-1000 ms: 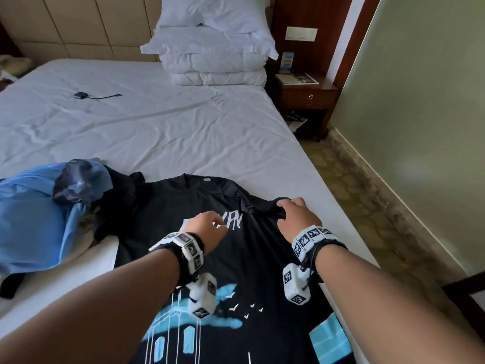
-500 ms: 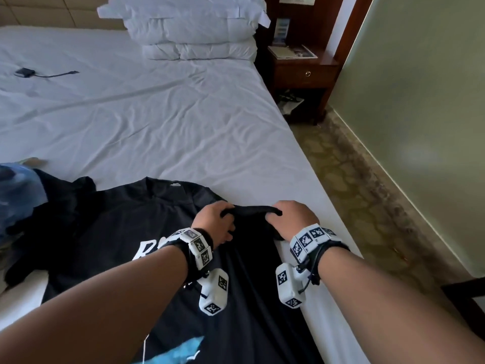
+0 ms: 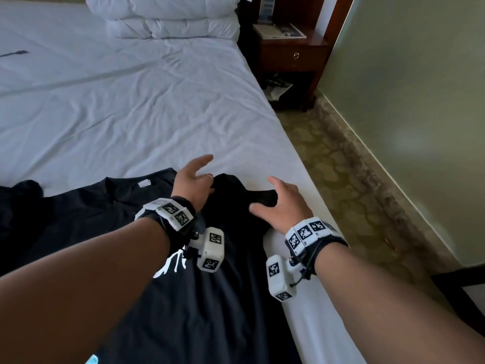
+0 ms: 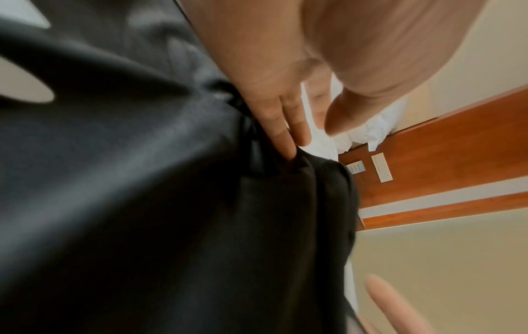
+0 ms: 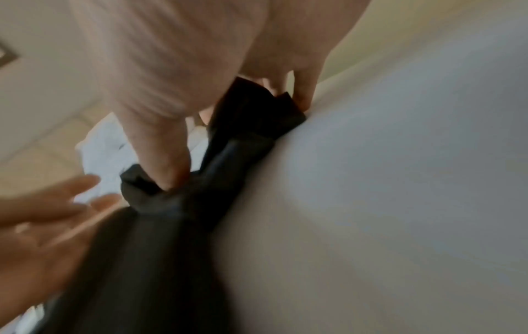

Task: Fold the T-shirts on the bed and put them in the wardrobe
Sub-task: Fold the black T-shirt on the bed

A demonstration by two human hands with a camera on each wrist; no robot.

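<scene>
T-shirt: a black T-shirt [image 3: 157, 298] with white print is spread front-up on the bed [image 3: 131, 114], near its right edge; the right sleeve [image 3: 252, 190] is bunched between the hands.
Left hand: the left hand [image 3: 194, 179] is laid on the shoulder seam, fingers [image 4: 285, 135] extended and pressed against the cloth, nothing gripped.
Right hand: the right hand [image 3: 280, 206] is spread over the sleeve; thumb and fingers [image 5: 305, 95] are pressed down on the cloth, uncurled.
Surroundings: pillows [image 3: 170, 19] are stacked at the head; a wooden nightstand [image 3: 291, 59] is seen beside the bed.
</scene>
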